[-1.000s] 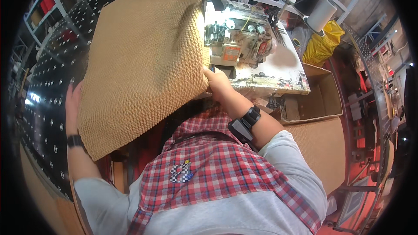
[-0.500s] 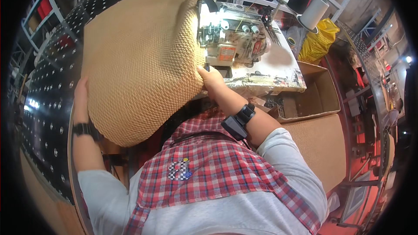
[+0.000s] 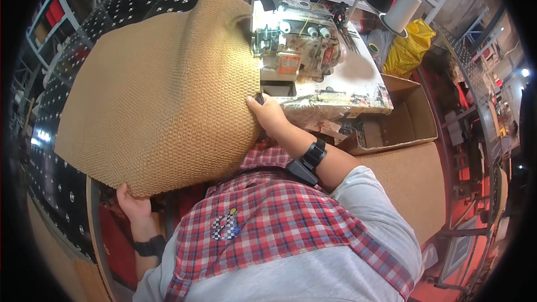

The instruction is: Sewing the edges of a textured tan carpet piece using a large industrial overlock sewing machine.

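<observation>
A large tan woven mat (image 3: 151, 95) spreads over the table, with a raised fold running through it. Its right edge lies against the lit head of a sewing machine (image 3: 293, 39). My left hand (image 3: 133, 202) pinches the mat's near left corner, thumb on top and the other fingers underneath. At the mat's right edge, just in front of the machine, my right hand (image 3: 269, 116) is closed, thumb over the weave. A small black object (image 3: 260, 98) shows by the right thumb; its kind I cannot make out.
The black table (image 3: 61, 190) with shiny dots extends left and behind. An open cardboard box (image 3: 400, 117) stands right of the machine, with a yellow bag (image 3: 409, 47) behind it. Thread cones (image 3: 401, 11) sit at the back right. Another tan mat (image 3: 405, 190) lies below the box.
My left hand has shifted from the mat's left side to its near corner. The mat has swung and spread leftward, with a fold rising in it. My right hand has moved slightly nearer.
</observation>
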`<state>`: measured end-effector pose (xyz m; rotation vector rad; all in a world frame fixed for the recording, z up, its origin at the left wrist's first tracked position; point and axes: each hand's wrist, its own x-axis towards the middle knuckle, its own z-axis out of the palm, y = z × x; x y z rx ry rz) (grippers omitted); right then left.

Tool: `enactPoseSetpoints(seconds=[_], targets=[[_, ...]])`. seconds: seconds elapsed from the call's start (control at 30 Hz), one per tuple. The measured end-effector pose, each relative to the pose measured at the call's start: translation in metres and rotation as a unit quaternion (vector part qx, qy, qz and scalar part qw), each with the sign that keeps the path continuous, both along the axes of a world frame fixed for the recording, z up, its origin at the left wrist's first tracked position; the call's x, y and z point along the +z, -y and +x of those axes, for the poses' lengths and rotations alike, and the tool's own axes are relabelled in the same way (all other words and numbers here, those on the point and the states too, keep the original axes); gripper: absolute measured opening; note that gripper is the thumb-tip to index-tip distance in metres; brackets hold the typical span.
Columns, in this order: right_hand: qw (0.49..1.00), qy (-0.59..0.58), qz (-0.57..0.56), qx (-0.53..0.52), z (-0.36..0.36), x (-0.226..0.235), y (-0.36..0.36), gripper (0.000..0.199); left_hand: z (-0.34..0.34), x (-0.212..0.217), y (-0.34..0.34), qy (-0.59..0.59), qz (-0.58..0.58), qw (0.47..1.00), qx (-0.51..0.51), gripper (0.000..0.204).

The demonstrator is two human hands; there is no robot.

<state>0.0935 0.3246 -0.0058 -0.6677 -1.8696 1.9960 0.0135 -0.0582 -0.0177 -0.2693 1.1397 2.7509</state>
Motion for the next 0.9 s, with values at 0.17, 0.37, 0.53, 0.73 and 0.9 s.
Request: enactPoseSetpoints(seconds=[0.17,0.37,0.53,0.73,0.9], targets=[[1.0,0.023,0.002,0.016,0.009,-0.006,0.003,0.029,-0.015,0.013,-0.017,-0.044,0.089,0.983,-0.153,0.058],[0.999,0.04,0.019,0.009,0.015,-0.008,0.004,0.029,-0.045,0.009,-0.017,-0.136,0.042,0.951,-0.274,0.067],[0.993,0.064,0.098,-0.002,0.012,-0.016,0.001,0.032,-0.059,0.03,-0.05,-0.275,-0.182,0.903,-0.274,0.06],[0.987,0.107,0.119,0.02,0.013,0.003,0.0,0.029,-0.058,0.074,-0.095,-0.273,-0.401,0.841,-0.239,0.04],[0.989,0.086,0.121,0.016,0.005,0.007,-0.004,0.024,-0.073,0.088,-0.115,-0.338,-0.488,0.779,-0.203,0.038]])
